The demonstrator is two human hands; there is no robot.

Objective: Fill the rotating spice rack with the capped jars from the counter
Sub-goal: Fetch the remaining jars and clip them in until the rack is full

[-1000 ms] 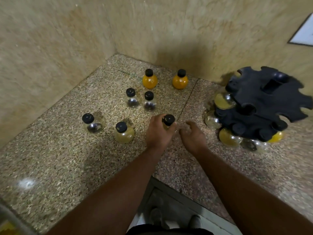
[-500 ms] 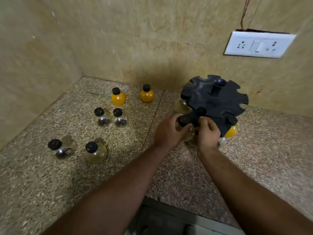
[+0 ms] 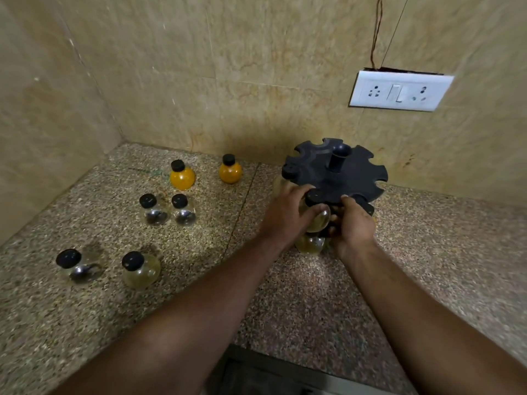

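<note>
- The left hand has its grip wrapped round a clear jar, pressed against the near edge of the spice rack.
- The right hand pinches the rack's rim just beside that jar, fingers curled closed on it.
- The jar stands upright, its cap at a slot directly ahead of the left hand; seating it calls for a push away from the person.
- Six capped jars wait on the tabletop, well left of the rack.

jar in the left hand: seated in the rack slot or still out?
Cannot tell. The left hand grips the jar at the rack rim, cap by a slot; the fingers hide the neck.
</note>
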